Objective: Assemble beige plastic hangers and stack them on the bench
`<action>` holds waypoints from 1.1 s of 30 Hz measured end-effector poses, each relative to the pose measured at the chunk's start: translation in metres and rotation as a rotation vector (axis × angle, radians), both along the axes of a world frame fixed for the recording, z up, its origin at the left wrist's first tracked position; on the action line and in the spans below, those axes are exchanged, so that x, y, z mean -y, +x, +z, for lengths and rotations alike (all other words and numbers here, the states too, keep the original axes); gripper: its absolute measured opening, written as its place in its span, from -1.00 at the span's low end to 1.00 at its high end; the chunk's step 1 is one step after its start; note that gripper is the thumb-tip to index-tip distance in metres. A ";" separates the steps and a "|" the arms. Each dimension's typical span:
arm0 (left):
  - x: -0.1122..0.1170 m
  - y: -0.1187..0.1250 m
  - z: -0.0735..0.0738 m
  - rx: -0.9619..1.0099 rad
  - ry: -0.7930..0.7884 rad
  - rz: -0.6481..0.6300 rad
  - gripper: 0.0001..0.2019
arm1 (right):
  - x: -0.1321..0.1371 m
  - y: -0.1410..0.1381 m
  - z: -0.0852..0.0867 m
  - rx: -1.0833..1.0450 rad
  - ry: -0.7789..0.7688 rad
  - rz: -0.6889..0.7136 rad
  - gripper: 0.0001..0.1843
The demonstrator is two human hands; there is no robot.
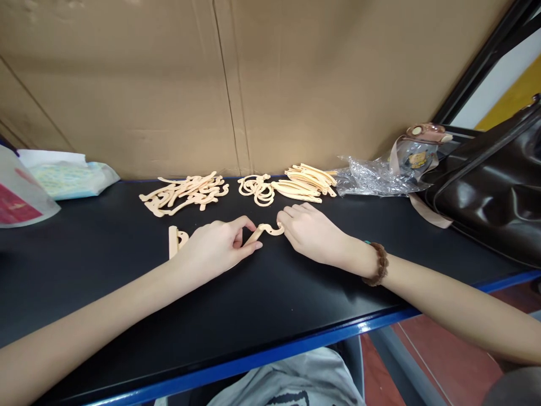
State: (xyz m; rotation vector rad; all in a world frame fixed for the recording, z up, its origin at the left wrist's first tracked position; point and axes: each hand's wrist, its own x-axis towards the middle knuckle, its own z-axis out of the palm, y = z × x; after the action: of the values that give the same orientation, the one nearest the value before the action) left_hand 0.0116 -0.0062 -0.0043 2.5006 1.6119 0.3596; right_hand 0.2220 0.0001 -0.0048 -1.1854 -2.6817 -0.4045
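Observation:
Between my hands is a beige S-shaped piece [270, 229], like a hook, joined or touching a straight beige strip [254, 234] at its left end. My left hand [220, 239] pinches that strip between thumb and forefinger. The fingers of my right hand [306, 228] are curled closed on the right end of the S-shaped piece, and its tip is hidden in them. Partly behind my left wrist lies another beige assembly [173, 242] with a straight bar and a curved part.
Along the back of the black table [270, 316] lie a pile of curved beige pieces [186, 192], several hook-shaped pieces [264, 194] and a stack of slim strips [306, 183]. Clear plastic wrapping [376, 177] and a dark bag [486, 180] are right; a tissue packet [70, 177] is left.

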 end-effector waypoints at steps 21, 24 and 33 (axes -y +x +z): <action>0.006 0.006 -0.001 0.389 -0.264 -0.103 -0.67 | 0.004 -0.002 0.002 -0.369 -0.426 -0.182 -0.28; 0.005 0.008 -0.001 0.533 -0.389 -0.080 -0.70 | 0.000 -0.001 0.001 -0.379 -0.438 -0.129 -0.32; 0.006 0.008 0.002 0.605 -0.523 -0.022 -0.72 | -0.007 0.000 0.001 -0.451 -0.517 -0.087 -0.47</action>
State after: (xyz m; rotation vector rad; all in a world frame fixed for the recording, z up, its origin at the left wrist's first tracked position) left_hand 0.0195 -0.0120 -0.0027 1.7861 1.2295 0.5422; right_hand 0.2219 0.0071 -0.0034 -1.3210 -2.3934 0.5236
